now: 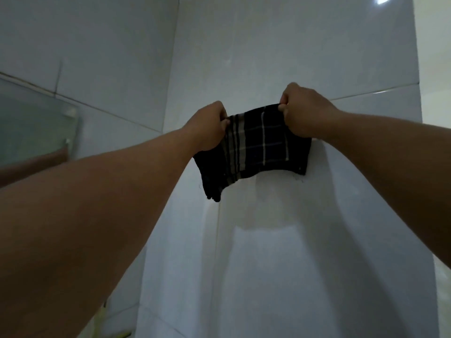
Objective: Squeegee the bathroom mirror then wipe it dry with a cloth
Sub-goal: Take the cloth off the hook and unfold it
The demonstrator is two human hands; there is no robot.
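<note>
A dark checked cloth (258,147) with pale stripes hangs stretched between my two hands, in front of a white tiled wall. My left hand (210,129) pinches its upper left corner. My right hand (305,111) pinches the upper right corner, a little higher. The cloth's lower edge hangs loose, with a bunched corner drooping at the lower left. The mirror (34,123) is at the far left edge, a frameless glass pane held by small white clips; it reflects an arm. No squeegee is in view.
Glossy white wall tiles (280,45) fill most of the view, with an inner corner left of the cloth and an outer wall edge (418,69) at the right. A light glare shows at the top right. Something yellowish (102,315) shows at the bottom left.
</note>
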